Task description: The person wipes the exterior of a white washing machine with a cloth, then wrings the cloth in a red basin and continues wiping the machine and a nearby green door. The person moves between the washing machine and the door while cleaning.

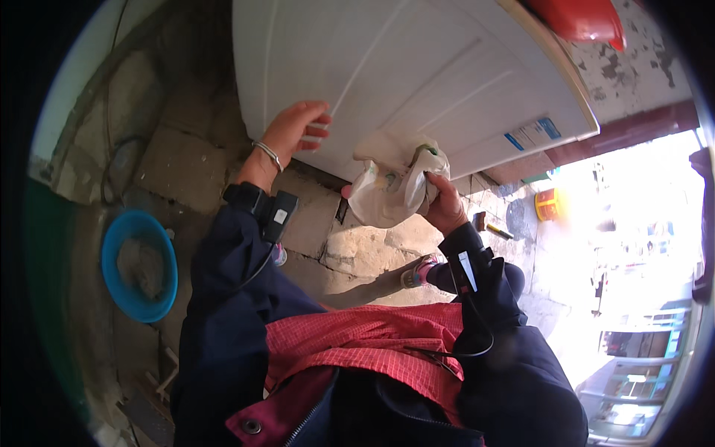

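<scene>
My right hand [446, 205] grips the gathered side of a thin whitish plastic bag [385, 190], which hangs bunched and shows faint green marks. Something small and pink shows at the bag's left edge; I cannot tell what it is. Up and to the left, my left hand [296, 128] is raised with its fingers apart and slightly curled, holding nothing. It wears a metal bangle. Behind both hands stands a large white appliance panel [335, 61] with long ridges and a blue and white label [533, 134] near its lower right corner.
A blue basin [174, 274] with a greyish content stands on the stone paving at the left. A brush [491, 225] with a yellow and black handle lies right of my right hand, near a yellow bucket [547, 205]. A red plastic vessel [586, 19] is at the top right.
</scene>
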Available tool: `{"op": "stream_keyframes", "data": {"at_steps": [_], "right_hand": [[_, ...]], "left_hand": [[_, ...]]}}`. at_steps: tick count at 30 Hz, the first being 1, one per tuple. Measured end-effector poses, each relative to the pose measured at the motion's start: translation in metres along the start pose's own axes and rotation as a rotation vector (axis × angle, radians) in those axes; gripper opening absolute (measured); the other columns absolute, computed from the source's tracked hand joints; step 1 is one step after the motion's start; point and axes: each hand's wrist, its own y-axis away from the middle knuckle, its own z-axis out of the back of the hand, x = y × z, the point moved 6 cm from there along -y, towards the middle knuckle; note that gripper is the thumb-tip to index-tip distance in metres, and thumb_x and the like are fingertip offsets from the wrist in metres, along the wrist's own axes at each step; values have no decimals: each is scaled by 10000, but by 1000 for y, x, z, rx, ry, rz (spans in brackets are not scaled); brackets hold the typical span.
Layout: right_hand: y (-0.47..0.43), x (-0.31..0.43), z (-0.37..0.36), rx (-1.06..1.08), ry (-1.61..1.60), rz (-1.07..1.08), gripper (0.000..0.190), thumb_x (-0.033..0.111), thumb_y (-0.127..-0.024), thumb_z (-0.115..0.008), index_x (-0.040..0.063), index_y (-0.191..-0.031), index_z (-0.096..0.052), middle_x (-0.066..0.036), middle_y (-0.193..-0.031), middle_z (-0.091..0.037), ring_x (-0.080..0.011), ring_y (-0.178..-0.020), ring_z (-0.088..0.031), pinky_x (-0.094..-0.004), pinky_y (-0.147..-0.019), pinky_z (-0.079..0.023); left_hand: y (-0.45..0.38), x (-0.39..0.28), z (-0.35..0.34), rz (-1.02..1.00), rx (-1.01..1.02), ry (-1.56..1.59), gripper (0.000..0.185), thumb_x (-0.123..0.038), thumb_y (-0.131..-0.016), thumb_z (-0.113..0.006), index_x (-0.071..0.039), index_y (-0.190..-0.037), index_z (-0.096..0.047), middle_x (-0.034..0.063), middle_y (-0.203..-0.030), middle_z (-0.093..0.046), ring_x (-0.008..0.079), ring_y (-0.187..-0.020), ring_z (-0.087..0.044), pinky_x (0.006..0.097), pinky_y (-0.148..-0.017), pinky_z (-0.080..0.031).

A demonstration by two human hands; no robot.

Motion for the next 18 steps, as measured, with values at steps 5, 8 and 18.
{"op": "stream_keyframes", "data": {"at_steps": [5, 8, 18], "right_hand": [[42, -2, 17, 36, -219, 179, 426, 236, -870, -479, 45, -1249, -445, -120, -1174, -554, -286, -1103, -524, -436, -976, -396], [55, -19, 35, -75, -256, 213, 421, 229, -867, -515, 58, -1247, -457, -78, -1196, -542, -217, -1105, -526, -394, -955, -420], [73, -62, 46, -221, 1003, 424, 771, 302, -728, -708, 78, -1355, -318, -201, -1357, -260, -352, -1263, -302, -399, -1030, -304]], "left_hand": [[17, 63, -78, 250, 300, -230, 589, -524, -838, -541, -148, -1277, -429, 29, -1168, -474, 147, -957, -507, 305, -700, -497], [32, 107, -139, 452, 534, -119, 753, -668, -810, -442, -183, -1369, -304, 50, -1290, -437, 168, -1093, -504, 378, -686, -523], [17, 168, -168, 402, 592, 477, 370, -355, -941, -429, -79, -1183, -480, 75, -1087, -560, 207, -990, -563, 329, -860, -473]]}}
